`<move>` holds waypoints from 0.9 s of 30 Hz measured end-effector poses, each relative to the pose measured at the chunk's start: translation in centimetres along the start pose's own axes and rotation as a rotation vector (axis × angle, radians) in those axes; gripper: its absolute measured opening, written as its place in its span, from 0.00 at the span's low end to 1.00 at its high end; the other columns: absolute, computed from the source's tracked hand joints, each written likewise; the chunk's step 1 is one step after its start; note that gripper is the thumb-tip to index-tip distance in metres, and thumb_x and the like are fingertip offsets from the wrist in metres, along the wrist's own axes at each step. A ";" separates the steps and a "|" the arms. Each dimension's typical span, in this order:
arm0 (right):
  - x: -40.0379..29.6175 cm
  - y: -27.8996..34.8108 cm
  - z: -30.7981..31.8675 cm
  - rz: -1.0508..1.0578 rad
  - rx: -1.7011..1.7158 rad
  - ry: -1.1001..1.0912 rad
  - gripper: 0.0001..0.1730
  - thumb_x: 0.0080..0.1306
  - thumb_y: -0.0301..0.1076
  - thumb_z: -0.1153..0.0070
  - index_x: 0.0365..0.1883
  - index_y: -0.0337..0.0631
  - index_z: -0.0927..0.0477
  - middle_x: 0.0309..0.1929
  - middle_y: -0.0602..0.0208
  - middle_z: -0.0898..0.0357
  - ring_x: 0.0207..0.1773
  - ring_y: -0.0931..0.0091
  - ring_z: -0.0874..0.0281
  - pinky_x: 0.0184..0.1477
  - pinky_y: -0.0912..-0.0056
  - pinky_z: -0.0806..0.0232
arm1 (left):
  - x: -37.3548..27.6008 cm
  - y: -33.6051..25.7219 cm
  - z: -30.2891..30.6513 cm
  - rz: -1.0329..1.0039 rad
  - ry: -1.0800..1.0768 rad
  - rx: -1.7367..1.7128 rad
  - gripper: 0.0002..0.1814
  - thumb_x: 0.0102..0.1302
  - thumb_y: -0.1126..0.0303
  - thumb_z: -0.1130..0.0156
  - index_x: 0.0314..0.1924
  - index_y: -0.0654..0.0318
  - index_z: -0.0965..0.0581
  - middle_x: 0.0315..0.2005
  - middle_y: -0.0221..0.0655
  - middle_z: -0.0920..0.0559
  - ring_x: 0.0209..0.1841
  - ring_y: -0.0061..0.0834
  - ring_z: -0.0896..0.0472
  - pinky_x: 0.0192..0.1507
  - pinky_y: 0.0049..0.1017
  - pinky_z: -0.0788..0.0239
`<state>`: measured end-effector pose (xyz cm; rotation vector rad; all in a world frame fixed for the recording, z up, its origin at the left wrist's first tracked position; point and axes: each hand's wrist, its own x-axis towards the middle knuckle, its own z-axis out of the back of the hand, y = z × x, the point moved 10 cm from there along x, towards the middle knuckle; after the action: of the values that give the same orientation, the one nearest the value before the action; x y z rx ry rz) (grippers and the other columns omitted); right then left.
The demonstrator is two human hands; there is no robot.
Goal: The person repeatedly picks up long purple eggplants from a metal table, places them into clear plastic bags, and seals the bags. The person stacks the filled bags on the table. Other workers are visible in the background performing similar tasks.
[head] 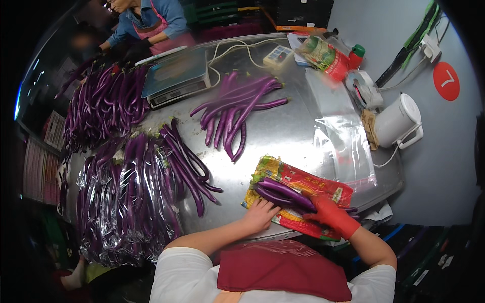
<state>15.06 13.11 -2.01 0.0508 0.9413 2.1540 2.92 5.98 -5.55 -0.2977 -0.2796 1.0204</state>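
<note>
A small bundle of long purple eggplants (281, 191) lies on a flattened red and yellow printed plastic bag (343, 189) at the table's near edge. My right hand (330, 215), in a red glove, is closed around the right part of the bundle. Bare and with its fingers slightly apart, my left hand (261, 216) rests against the near side of the bundle, over the bag. Its thumb is only partly visible. Farther off, a loose crossed pile of eggplants (231, 110) lies on the metal table (295, 136).
Left stand eggplants in clear plastic bags (130, 197), loose eggplants (189, 166) and a larger heap (104, 102). A digital scale (176, 75) sits beyond, near another person (159, 26). Clear bags (344, 147), a white electric kettle (398, 121) and a power strip (278, 57) occupy the right side.
</note>
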 end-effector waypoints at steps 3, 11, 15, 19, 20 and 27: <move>-0.1 -0.2 -0.5 -0.094 -0.064 0.035 0.36 0.49 0.41 0.38 0.57 0.41 0.34 0.39 0.49 0.25 0.44 0.56 0.27 0.46 0.59 0.36 | -1.2 0.0 1.3 -0.140 -0.046 -0.097 0.28 0.46 0.67 0.41 0.51 0.59 0.31 0.43 0.37 0.30 0.50 0.35 0.33 0.48 0.35 0.41; 0.5 -2.2 -2.0 -0.241 -0.084 0.169 0.33 0.48 0.38 0.39 0.53 0.40 0.32 0.37 0.51 0.24 0.42 0.58 0.26 0.46 0.60 0.35 | -0.8 2.6 0.7 -0.195 -0.154 -0.044 0.12 0.51 0.71 0.50 0.38 0.60 0.27 0.32 0.32 0.28 0.38 0.31 0.29 0.37 0.29 0.38; 0.0 -1.5 -1.0 -0.220 -0.254 0.205 0.32 0.48 0.36 0.40 0.53 0.40 0.32 0.42 0.51 0.26 0.45 0.58 0.27 0.48 0.60 0.35 | -1.3 2.8 1.3 -0.182 -0.205 -0.057 0.11 0.50 0.70 0.49 0.35 0.60 0.26 0.29 0.30 0.28 0.34 0.30 0.28 0.35 0.29 0.37; -0.3 -2.2 -1.1 -0.225 -0.346 0.186 0.33 0.47 0.35 0.40 0.54 0.42 0.32 0.46 0.53 0.28 0.47 0.58 0.28 0.49 0.60 0.34 | -1.3 2.0 2.2 -0.205 -0.225 -0.054 0.09 0.49 0.70 0.48 0.33 0.60 0.26 0.26 0.30 0.28 0.29 0.28 0.27 0.31 0.28 0.36; -0.2 -2.3 -1.1 -0.205 -0.351 0.166 0.33 0.47 0.35 0.40 0.54 0.43 0.32 0.47 0.54 0.28 0.48 0.58 0.29 0.49 0.60 0.34 | -1.2 1.5 2.6 -0.214 -0.211 -0.036 0.09 0.48 0.70 0.47 0.32 0.60 0.27 0.26 0.30 0.28 0.29 0.28 0.27 0.30 0.27 0.36; 0.5 -3.0 -1.7 -0.297 -0.499 0.285 0.35 0.47 0.35 0.40 0.56 0.45 0.34 0.47 0.57 0.27 0.48 0.60 0.28 0.48 0.58 0.33 | 0.3 -1.5 7.5 -0.240 -0.265 0.020 0.12 0.46 0.71 0.45 0.34 0.61 0.26 0.34 0.31 0.24 0.29 0.27 0.27 0.27 0.27 0.36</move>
<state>16.13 13.71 -5.29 -0.6147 0.4954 2.0823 1.57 6.37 1.98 -0.1062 -0.5322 0.8239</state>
